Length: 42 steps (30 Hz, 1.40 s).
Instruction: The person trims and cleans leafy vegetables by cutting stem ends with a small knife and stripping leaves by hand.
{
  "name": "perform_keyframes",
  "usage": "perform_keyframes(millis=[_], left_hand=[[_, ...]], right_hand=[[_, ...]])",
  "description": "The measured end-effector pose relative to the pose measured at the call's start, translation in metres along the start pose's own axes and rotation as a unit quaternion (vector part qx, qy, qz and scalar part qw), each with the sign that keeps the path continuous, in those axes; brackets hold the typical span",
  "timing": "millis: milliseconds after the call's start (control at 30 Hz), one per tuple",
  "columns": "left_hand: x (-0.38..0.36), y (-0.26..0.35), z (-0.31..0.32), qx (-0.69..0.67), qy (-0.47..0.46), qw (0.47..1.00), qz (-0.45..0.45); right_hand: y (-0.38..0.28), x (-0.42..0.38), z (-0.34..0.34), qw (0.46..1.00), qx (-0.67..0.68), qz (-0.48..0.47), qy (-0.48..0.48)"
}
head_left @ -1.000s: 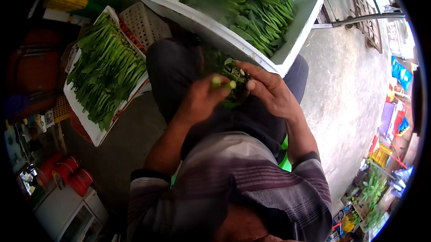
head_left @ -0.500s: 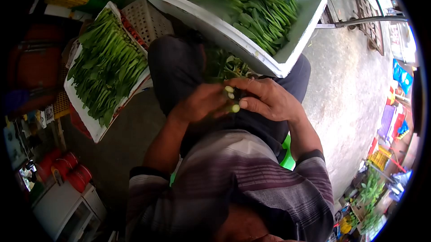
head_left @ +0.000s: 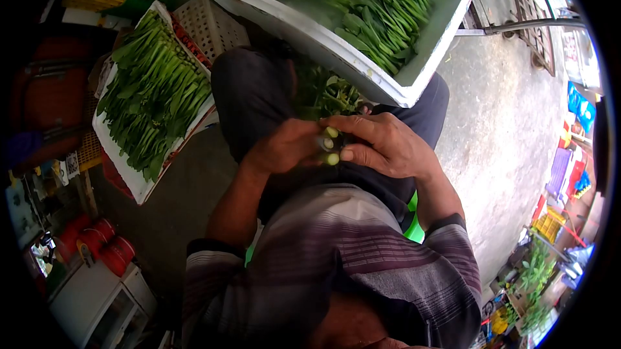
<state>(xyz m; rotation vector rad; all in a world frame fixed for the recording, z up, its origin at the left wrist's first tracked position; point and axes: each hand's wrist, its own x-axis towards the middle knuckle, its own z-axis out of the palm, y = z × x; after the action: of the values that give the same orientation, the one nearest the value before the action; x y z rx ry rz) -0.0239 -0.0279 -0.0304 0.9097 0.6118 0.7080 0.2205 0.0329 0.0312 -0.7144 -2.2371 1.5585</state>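
Between my hands are several leafy-green stalks (head_left: pixel 332 159), their pale cut ends pointing up toward me. My right hand (head_left: pixel 394 147) is closed around them, with the thumb and forefinger at the cut ends. On the other side, my left hand (head_left: pixel 288 146) is curled close against the stalks; its fingertips are blurred, and what they grip is hidden. Loose leaves and trimmings (head_left: pixel 333 93) lie below, between my knees.
A white foam box (head_left: pixel 414 90) with leafy greens (head_left: pixel 381 19) stands ahead, across my right knee. To the left, more greens (head_left: pixel 155 97) lie on a white tray (head_left: pixel 141 190), beside a perforated basket (head_left: pixel 213 29). Concrete floor (head_left: pixel 485 155) stretches to the right.
The stalk ends have shifted slightly to the left between my hands. My right thumb has moved a little left with them, and both hands stay close together.
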Motion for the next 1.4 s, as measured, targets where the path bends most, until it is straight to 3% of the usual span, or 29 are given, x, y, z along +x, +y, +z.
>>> perform_keyframes(millis=[267, 467, 767, 867, 967, 1067, 1167, 1267, 1400], left_hand=[[-0.001, 0.005, 0.006, -0.033, 0.016, 0.999, -0.031], [-0.004, -0.002, 0.0, -0.026, -0.009, 1.0, -0.013], [-0.002, 0.008, 0.008, -0.021, 0.034, 0.998, -0.043], [-0.005, 0.003, -0.003, -0.05, -0.014, 0.996, -0.067], [-0.005, 0.006, -0.001, -0.042, -0.004, 0.996, -0.074], [-0.006, 0.005, -0.008, -0.037, -0.013, 0.996, -0.083], [-0.002, 0.007, -0.004, -0.042, 0.025, 0.997, -0.066], [0.004, -0.011, -0.008, -0.152, 0.01, 0.988, 0.032], [0.01, -0.002, -0.006, -0.047, 0.082, 0.992, 0.078]], right_hand=[[0.007, -0.002, 0.003, 0.999, 0.01, -0.042, 0.021], [0.011, -0.003, 0.0, 0.999, 0.02, -0.037, -0.011], [0.02, -0.004, 0.0, 0.996, 0.082, -0.01, -0.041], [0.024, -0.005, 0.002, 0.995, 0.094, -0.013, -0.032], [0.026, -0.006, 0.005, 0.994, 0.108, -0.016, -0.028], [0.019, -0.005, -0.003, 0.998, 0.055, 0.033, -0.009], [0.027, -0.008, 0.005, 0.992, 0.082, 0.047, 0.079], [0.027, -0.013, 0.008, 0.977, 0.141, 0.124, 0.097], [0.058, -0.015, 0.014, 0.96, 0.181, 0.21, 0.04]])
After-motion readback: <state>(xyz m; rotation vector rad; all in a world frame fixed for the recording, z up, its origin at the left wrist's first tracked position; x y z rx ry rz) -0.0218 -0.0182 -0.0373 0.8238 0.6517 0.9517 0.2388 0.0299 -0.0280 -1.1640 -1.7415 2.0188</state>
